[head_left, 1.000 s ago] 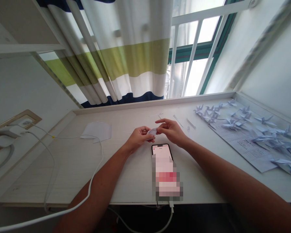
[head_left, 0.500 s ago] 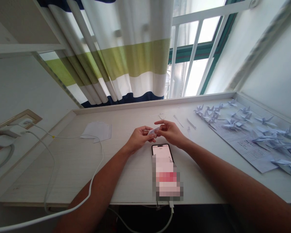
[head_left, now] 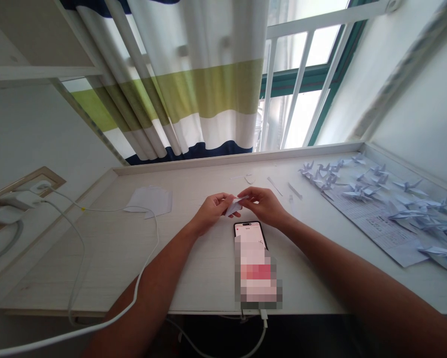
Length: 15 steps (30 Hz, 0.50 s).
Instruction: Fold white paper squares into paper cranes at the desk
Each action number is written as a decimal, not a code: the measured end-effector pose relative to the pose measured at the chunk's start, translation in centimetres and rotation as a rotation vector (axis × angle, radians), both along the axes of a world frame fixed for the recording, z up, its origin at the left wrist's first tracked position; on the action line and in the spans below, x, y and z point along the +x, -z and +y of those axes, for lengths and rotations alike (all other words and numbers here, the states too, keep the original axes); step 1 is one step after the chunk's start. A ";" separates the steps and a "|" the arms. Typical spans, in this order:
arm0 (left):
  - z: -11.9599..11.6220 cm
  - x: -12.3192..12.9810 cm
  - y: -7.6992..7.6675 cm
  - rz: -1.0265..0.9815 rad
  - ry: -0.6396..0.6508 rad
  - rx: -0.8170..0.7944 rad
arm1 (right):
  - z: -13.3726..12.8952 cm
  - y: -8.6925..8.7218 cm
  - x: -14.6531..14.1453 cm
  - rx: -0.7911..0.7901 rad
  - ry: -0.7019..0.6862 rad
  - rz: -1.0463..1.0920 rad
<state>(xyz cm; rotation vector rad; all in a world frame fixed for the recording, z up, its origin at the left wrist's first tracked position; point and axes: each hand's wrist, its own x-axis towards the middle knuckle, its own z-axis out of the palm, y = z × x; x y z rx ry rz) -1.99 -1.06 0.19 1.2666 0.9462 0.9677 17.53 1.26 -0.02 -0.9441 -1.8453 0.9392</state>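
A small folded piece of white paper point(head_left: 235, 205) is held between my two hands, above the desk and just beyond the phone. My left hand point(head_left: 214, 211) pinches its left side, the fingers curled around it. On the other side, my right hand point(head_left: 261, 204) grips the paper's upper right edge between thumb and fingers. The phone point(head_left: 249, 238) lies face up below my hands, its screen lit and partly pixelated, with a cable at its lower end.
Several folded paper cranes point(head_left: 360, 191) stand on and around a printed sheet point(head_left: 380, 231) at the right. Thin paper scraps point(head_left: 294, 191) lie behind my hands. Loose white sheets point(head_left: 152, 200) rest at the left, crossed by a white cable point(head_left: 157, 233).
The folded paper has turned in my fingers and shows a larger, pointed flat face. My right hand's raised finger has come down towards the paper.
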 end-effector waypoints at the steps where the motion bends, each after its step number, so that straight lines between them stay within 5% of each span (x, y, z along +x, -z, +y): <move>1: 0.0 0.0 0.0 0.017 -0.017 0.034 | -0.1 -0.1 0.0 0.014 0.006 -0.002; 15: 0.3 -0.1 0.6 0.010 -0.122 0.046 | 0.0 0.3 -0.2 -0.235 -0.070 0.266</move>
